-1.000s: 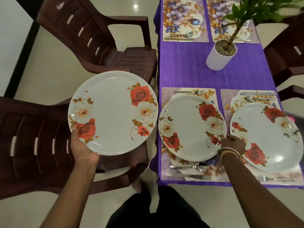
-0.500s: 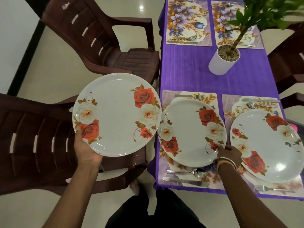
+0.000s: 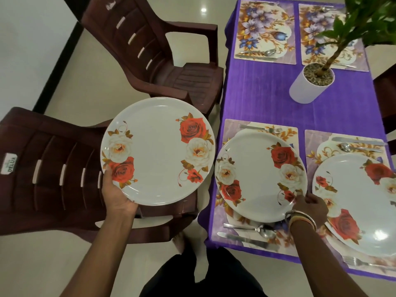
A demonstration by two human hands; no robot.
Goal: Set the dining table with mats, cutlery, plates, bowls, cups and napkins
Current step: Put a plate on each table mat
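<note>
My left hand [image 3: 116,197] grips the near rim of a white rose-patterned plate [image 3: 157,151], held flat in the air over a chair left of the table. My right hand [image 3: 310,205] pinches the near-right rim of a second rose plate [image 3: 257,181] that lies on the near-left floral mat [image 3: 229,129]. A fork [image 3: 261,129] lies beyond that plate; a spoon [image 3: 255,229] and a knife [image 3: 242,239] lie on its near side. A third plate [image 3: 360,202] rests on the near-right mat [image 3: 312,138] with a knife [image 3: 357,141], spoon [image 3: 351,147] and fork [image 3: 360,263].
Two far mats [image 3: 264,28] [image 3: 310,28] on the purple tablecloth [image 3: 257,93] carry cutlery only. A white pot with a green plant [image 3: 308,84] stands mid-table. Brown plastic chairs [image 3: 162,61] [image 3: 49,172] stand left of the table, another at the right edge [image 3: 387,99].
The view has drifted slightly, so table and chairs sit lower in the frame. Both hands keep their grips; the right-hand plate has settled a little nearer on its mat.
</note>
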